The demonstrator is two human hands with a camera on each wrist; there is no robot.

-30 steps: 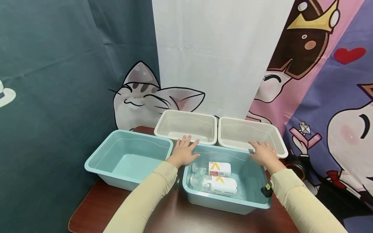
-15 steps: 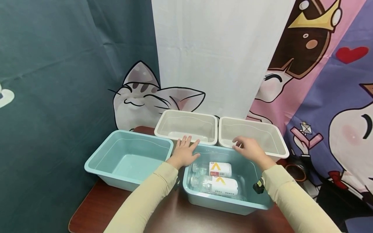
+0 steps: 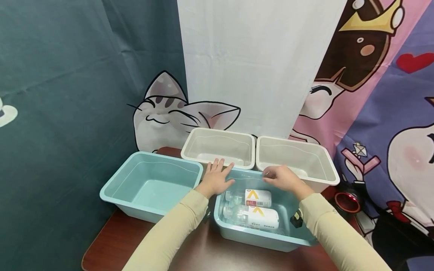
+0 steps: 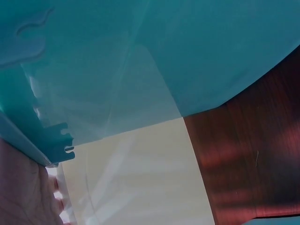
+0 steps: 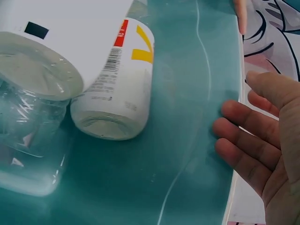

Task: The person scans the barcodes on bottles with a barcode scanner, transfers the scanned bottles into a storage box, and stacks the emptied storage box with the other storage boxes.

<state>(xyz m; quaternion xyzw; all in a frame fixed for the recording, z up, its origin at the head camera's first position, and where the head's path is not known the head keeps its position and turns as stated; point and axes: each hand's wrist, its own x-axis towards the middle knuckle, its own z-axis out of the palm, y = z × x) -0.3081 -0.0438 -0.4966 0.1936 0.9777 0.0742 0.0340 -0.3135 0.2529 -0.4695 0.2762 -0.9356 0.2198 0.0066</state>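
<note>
My left hand [image 3: 216,180] rests with spread fingers on the back left corner of the front blue bin [image 3: 251,235]. Farther right along that bin's back rim is my right hand [image 3: 285,178], its fingers loosely bent and nothing between them. The right wrist view shows this hand [image 5: 262,136] with thumb and fingers apart, fingertips right at the rim. Inside the bin lie clear plastic bottles with white labels: a rear bottle [image 3: 258,197] and a front bottle [image 3: 263,217]. A further clear bottle [image 5: 33,159] lies lower, partly hidden under the front one.
Another blue bin [image 3: 149,212] stands to the left on the dark red table [image 3: 190,256]. Two white bins, a left white bin [image 3: 220,131] and a right white bin [image 3: 291,141], stand behind. A black round object [image 3: 348,201] is at the right. Printed cloth hangs behind.
My right hand has moved left along the bin's back rim from near its right corner. Its fingers went from spread to loosely bent. The left hand stays in place.
</note>
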